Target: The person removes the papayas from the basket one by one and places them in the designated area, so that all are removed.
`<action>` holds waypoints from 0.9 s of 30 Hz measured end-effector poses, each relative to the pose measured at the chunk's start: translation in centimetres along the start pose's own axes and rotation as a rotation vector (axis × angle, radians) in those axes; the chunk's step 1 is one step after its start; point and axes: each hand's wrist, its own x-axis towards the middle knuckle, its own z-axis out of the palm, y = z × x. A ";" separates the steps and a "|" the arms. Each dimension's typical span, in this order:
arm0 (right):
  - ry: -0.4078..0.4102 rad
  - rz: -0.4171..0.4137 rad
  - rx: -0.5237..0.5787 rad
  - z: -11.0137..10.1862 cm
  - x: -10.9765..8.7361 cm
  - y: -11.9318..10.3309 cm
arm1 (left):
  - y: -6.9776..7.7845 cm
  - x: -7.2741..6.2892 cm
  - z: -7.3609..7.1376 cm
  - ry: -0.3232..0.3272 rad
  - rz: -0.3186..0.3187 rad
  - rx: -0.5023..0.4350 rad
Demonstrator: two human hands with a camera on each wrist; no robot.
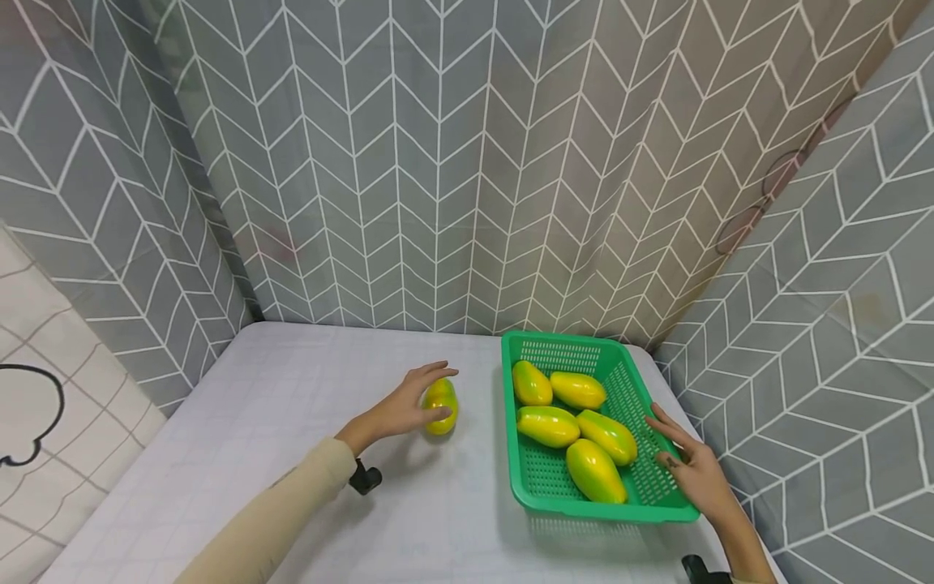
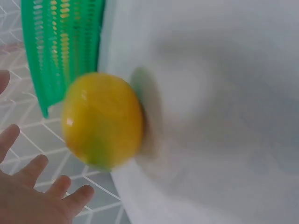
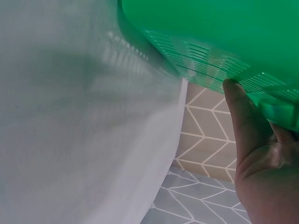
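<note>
Head view: a glossy oblong fruit (image 1: 444,394) lies left of the perforated green basket (image 1: 584,509), the left hand (image 1: 404,407) spread wide beside it; the right hand (image 1: 696,468) touches the basket's right rim, firmness of hold indeterminable. Left wrist view: fingers (image 2: 32,171) apart from the smooth fruit. Right wrist view: a straight digit (image 3: 239,109) against the basket's slotted wall (image 3: 205,58).

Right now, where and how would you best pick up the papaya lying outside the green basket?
Probably across its rounded middle, from above and left: the papaya lies on its side, longer front to back than across, so the left hand can span its narrower width.
</note>
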 end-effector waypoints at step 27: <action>-0.013 -0.002 -0.010 0.3 -1.5 -0.9 | 9.5 0.5 0.9 -0.027 0.223 -0.063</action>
